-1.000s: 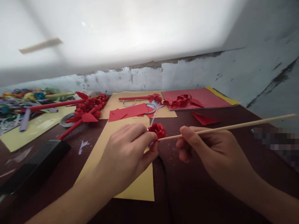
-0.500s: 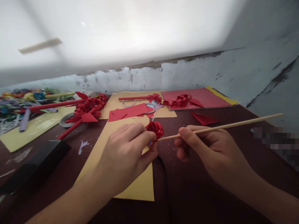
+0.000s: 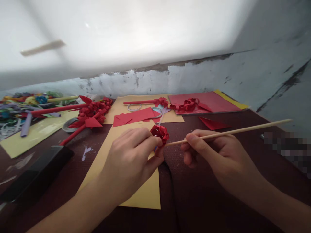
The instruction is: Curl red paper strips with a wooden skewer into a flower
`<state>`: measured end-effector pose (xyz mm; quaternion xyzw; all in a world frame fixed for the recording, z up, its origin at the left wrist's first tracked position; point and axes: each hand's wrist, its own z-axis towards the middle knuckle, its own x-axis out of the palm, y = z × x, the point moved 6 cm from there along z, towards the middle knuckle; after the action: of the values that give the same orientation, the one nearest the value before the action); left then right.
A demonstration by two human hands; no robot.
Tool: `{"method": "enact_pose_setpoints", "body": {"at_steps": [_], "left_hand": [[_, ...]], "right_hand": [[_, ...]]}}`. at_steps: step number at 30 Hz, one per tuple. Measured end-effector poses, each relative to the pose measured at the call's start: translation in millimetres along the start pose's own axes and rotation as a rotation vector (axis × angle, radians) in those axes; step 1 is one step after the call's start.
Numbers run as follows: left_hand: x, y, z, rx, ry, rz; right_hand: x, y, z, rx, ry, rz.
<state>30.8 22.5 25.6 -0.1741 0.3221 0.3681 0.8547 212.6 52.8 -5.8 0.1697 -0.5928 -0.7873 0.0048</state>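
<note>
Vividly red, loopy rosette point(image 3: 162, 132) in pinched left hand point(image 3: 134, 154), stick point(image 3: 252, 129) in curled right hand point(image 3: 216, 150)

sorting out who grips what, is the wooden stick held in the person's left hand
No, the right hand holds the wooden stick, while the left hand pinches the red paper flower.

a small red paper flower point(image 3: 161, 132), its loops curled into a ruffled, open head, sits pinched in the left hand point(image 3: 132, 158). a slim pale wooden stick point(image 3: 243, 130) runs through the right hand point(image 3: 220, 152), slanting up rightward, its low tip by the flower; i can't tell whether they touch.
</note>
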Motion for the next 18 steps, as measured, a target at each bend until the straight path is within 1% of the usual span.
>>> {"method": "enact_pose_setpoints", "body": {"at_steps": [18], "left_hand": [[0.2, 0.4, -0.6, 0.013, 0.007, 0.009]], "right_hand": [[0.9, -0.3, 2.0, 0.013, 0.0, -0.028]]}}
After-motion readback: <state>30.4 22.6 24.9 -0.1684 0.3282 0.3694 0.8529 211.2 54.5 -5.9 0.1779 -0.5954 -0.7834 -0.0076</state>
